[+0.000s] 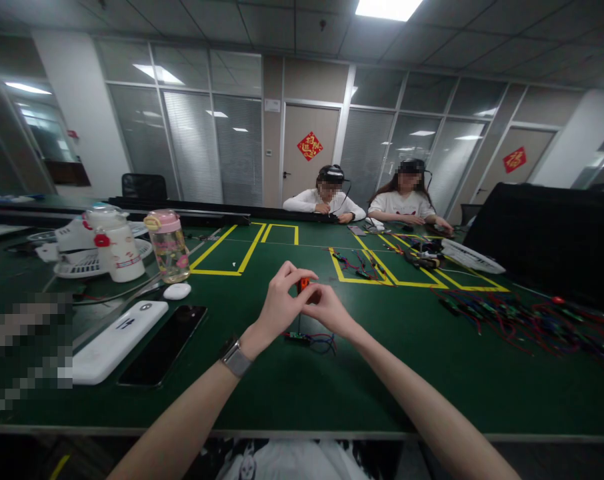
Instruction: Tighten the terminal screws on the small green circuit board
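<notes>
Both my hands meet above the green table (292,393), a little ahead of me. My left hand (278,305), with a watch on its wrist, and my right hand (329,311) pinch a small red and black connector (303,284) between their fingertips. A thin wire hangs from it down to a small black module with red and blue wires (309,340) that lies on the table just under my hands.
At left lie a black phone (165,345), a white power bank (115,341), a white mouse-like pod (177,291), a pink-lidded bottle (169,247) and a white jar (116,245). A heap of coloured wires (522,320) spreads at right. Two people sit across the table.
</notes>
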`<move>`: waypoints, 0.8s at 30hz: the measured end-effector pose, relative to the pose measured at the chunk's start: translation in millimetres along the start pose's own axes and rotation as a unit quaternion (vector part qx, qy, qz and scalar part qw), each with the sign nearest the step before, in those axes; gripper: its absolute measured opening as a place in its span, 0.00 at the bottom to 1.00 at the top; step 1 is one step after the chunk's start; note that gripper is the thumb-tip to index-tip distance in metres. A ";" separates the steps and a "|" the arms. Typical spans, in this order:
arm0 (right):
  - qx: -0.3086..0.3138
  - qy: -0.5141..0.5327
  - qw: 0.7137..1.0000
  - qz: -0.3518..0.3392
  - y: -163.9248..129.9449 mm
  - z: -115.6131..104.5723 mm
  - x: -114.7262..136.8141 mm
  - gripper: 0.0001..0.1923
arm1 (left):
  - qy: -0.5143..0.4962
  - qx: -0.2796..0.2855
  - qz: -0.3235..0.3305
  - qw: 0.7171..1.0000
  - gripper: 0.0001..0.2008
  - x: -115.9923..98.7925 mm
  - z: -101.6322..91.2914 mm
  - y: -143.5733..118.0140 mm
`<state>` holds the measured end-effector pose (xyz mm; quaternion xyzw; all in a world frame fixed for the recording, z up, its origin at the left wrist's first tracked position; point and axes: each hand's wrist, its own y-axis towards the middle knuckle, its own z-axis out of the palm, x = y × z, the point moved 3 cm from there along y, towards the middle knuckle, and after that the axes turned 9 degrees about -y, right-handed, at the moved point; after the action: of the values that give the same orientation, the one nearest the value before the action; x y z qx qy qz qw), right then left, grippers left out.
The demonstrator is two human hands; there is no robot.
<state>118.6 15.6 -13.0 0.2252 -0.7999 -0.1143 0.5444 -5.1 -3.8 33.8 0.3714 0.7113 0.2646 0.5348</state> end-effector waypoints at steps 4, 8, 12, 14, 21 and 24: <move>0.032 0.029 0.999 0.009 1.6 1.7 -4.0 0.14 | -0.032 0.006 -0.010 0.999 0.08 1.3 -3.9 1.3; 0.076 0.099 0.992 0.012 -4.4 -1.9 -5.8 0.16 | -0.192 0.068 -0.082 0.976 0.16 5.1 -2.4 4.2; 0.112 0.143 0.983 0.015 -11.1 -1.7 -6.3 0.16 | -0.285 0.085 -0.143 0.944 0.13 9.4 0.2 4.6; 0.118 0.182 0.976 0.023 -12.7 1.3 -7.8 0.17 | -0.257 0.056 -0.125 0.957 0.10 9.4 -0.1 4.4; 0.024 0.240 0.969 0.062 -10.2 7.9 -27.4 0.20 | -0.093 -0.006 -0.029 0.995 0.03 -2.7 2.2 0.4; 0.025 0.235 0.970 0.064 -8.2 5.5 -35.5 0.15 | -0.129 0.034 -0.035 0.990 0.11 -2.9 3.4 0.2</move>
<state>126.3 25.3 -47.7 0.2076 -0.6651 -0.0026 0.7173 -1.4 -6.1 34.6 0.3950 0.6576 0.1716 0.6181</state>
